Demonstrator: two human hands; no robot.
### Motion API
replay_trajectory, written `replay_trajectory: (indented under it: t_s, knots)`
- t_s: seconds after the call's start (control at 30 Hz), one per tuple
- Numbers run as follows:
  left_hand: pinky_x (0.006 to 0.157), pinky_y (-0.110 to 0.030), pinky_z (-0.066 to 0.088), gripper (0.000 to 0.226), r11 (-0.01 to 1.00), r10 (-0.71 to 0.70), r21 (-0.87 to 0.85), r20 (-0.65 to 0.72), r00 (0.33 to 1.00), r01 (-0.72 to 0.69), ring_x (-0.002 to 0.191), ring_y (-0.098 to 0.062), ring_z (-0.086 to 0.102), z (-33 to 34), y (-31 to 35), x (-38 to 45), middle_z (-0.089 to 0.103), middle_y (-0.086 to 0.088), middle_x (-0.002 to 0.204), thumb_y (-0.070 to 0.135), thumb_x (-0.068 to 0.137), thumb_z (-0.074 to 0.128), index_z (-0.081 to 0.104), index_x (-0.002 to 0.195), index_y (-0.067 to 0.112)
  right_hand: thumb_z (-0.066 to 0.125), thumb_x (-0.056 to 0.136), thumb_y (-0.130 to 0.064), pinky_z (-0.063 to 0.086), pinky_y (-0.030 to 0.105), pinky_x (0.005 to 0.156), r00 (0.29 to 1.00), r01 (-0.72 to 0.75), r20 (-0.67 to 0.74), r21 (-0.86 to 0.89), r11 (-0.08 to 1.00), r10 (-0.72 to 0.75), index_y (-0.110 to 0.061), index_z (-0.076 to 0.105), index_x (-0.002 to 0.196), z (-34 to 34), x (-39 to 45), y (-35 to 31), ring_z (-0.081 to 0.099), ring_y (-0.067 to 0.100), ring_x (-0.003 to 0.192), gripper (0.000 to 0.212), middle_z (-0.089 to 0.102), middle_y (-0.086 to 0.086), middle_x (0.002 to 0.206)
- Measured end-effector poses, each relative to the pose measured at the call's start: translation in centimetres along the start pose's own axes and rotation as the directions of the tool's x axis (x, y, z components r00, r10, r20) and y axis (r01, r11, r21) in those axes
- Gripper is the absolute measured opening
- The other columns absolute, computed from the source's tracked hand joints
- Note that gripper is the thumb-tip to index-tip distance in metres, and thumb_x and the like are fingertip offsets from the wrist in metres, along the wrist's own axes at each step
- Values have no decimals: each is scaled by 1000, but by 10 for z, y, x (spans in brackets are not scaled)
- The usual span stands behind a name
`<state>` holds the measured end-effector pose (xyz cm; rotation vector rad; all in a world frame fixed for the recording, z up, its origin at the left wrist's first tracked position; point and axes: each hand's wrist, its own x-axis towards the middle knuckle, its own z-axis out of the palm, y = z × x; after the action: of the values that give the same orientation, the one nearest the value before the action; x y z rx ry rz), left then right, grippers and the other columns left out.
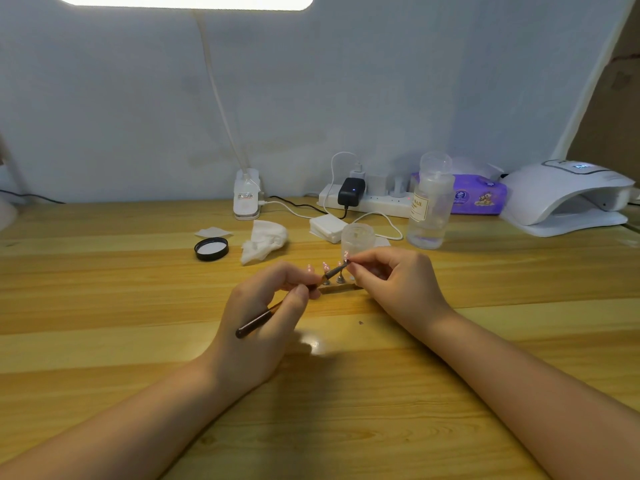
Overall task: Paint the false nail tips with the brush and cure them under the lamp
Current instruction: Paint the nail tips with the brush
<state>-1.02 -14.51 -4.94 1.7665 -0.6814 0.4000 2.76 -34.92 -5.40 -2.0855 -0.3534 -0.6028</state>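
Pinching the slim dark-handled brush point(277, 311) in your left hand point(263, 323), your right hand point(391, 278) steadying a pink false nail tip point(345, 254) above the desk point(138, 306), you risk smearing neighbouring tips if either grip wobbles.

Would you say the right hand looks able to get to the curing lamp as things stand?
Probably yes: the table between the right hand and the curing lamp looks bare, though its fingers now pinch the brush tip.

Dark brush point(263, 318) slanted toward pink nail tips point(325, 266)
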Motion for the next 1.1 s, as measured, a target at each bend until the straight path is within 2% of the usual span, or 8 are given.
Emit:
replay_trajectory:
  t_s: [0.07, 0.23, 0.37, 0.47, 0.6, 0.73, 0.9, 1.1]
  knots:
    - [81, -23, 48, 25, 1000, 2, -13, -20, 1000, -2, 90, -13, 67, 0, -1, 0, 71, 3, 89, 34, 86, 49, 67, 95, 20, 72, 83, -14, 45, 12, 60, 1000, -1, -4, 8, 1000, 1, -21, 76, 93, 0, 0, 0, 59, 5, 65, 12, 70, -5, 73]
    - [85, -22, 51, 33, 1000, -16, -8, -16, 1000, 16, 100, -11, 68, 2, -1, 1, 73, 9, 99, 38, 90, 51, 67, 110, 17, 73, 83, -15, 49, 14, 62, 1000, 23, 7, 4, 1000, -23, -19, 76, 93, 0, 0, -2, 62, 8, 69, 11, 71, -5, 77]
    - [85, -30, 52, 28, 999, -25, -29, -3, 1000, 25, 96, -16, 69, 1, -1, 1, 74, 2, 95, 36, 87, 52, 70, 102, 20, 72, 83, -13, 51, 15, 63, 1000, 11, 13, 1, 1000, -11, -19, 76, 93, 0, 0, -2, 63, 8, 70, 12, 70, -7, 76]
    - [81, -30, 52, 25, 999, -26, -33, -43, 999, 25, 91, -14, 69, 0, -2, 0, 74, 1, 91, 36, 86, 50, 69, 96, 22, 72, 84, -13, 52, 18, 65, 1000, 5, 13, 17, 1000, -5, -19, 76, 94, -1, -1, -2, 63, 9, 70, 13, 71, -6, 77]
    - [83, -25, 53, 27, 999, -26, -41, -64, 998, 24, 96, -10, 69, 2, -1, 2, 73, 6, 97, 37, 89, 50, 68, 104, 23, 72, 83, -15, 51, 17, 63, 1000, -1, -3, 41, 999, 1, -19, 76, 92, -1, -1, -3, 62, 6, 66, 10, 71, -5, 75]
    - [87, -31, 52, 30, 997, -48, -64, -22, 999, 47, 98, -16, 69, 3, -1, 2, 75, 3, 96, 37, 88, 52, 70, 105, 21, 72, 83, -11, 47, 14, 61, 1000, -12, 6, 44, 999, 12, -17, 77, 91, 0, -1, -4, 57, 1, 63, 10, 70, -3, 73]
    - [80, -27, 51, 27, 995, -32, -99, -59, 998, 26, 89, -18, 70, 0, -3, 1, 75, -3, 86, 34, 86, 51, 71, 96, 18, 70, 84, -10, 53, 24, 67, 1000, -19, 14, 37, 999, 19, -16, 76, 95, -1, -1, -4, 64, 13, 70, 13, 71, -1, 77]
    - [82, -32, 51, 31, 991, -85, -113, -76, 993, 76, 94, -20, 69, 0, -6, 5, 75, 0, 91, 39, 89, 51, 71, 101, 18, 71, 84, -10, 45, 9, 62, 999, -13, 31, 68, 998, 11, -15, 75, 94, -1, -1, -6, 60, -5, 65, 12, 68, -10, 75]
